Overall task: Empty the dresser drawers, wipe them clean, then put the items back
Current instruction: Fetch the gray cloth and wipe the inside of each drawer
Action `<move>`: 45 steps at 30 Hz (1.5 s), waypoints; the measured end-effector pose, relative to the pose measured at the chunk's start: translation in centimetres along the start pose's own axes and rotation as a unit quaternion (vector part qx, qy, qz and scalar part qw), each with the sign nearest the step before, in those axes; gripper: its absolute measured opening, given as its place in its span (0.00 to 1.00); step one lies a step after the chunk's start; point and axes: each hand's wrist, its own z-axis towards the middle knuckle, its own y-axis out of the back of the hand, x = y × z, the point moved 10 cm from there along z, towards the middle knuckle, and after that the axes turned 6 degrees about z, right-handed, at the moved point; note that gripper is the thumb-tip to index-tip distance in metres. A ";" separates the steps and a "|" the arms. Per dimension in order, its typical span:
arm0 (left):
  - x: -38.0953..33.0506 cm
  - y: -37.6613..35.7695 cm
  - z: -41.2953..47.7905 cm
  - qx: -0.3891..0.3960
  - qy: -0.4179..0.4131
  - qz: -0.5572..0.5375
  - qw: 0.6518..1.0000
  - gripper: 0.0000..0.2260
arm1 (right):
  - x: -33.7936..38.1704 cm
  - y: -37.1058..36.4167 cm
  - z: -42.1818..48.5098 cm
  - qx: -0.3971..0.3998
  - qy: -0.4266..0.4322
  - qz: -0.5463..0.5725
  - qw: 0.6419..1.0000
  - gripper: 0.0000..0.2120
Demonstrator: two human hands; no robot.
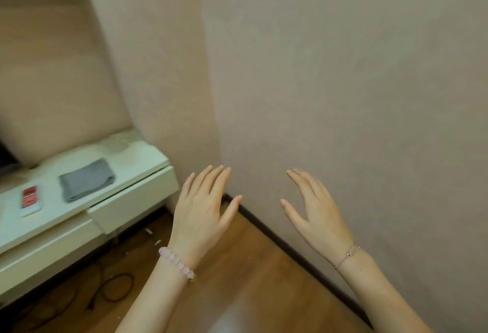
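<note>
A low white dresser (137, 159) stands at the left against the wall. Its right drawer (137, 201) sticks out a little; the left drawer (47, 250) below looks closed. A folded grey cloth (85, 179) lies on the dresser top, with a red and white remote (30, 200) to its left. My left hand (203, 211) and my right hand (314, 213) are raised in front of me with straight fingers, holding nothing, both to the right of the dresser and apart from it.
A beige wall (343, 94) fills the right side, with a dark baseboard (290, 248) along the wooden floor (237, 266). Black cables (116, 287) lie on the floor under the dresser. A dark screen edge (6, 158) shows at the far left.
</note>
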 end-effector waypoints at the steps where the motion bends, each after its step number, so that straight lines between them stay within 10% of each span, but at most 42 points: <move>1: 2.6 0.6 0.0 -0.005 0.018 0.010 1.000 0.25 | 1.7 -1.8 1.7 0.010 0.017 0.011 1.000 0.26; 19: 36.7 4.0 -7.5 0.006 0.316 0.133 0.939 0.25 | 26.9 -28.9 17.6 0.171 0.239 0.149 0.944 0.23; 45: 59.0 -10.8 1.5 0.078 0.434 0.108 0.891 0.22 | 25.4 -56.7 37.4 0.343 0.200 0.139 0.907 0.22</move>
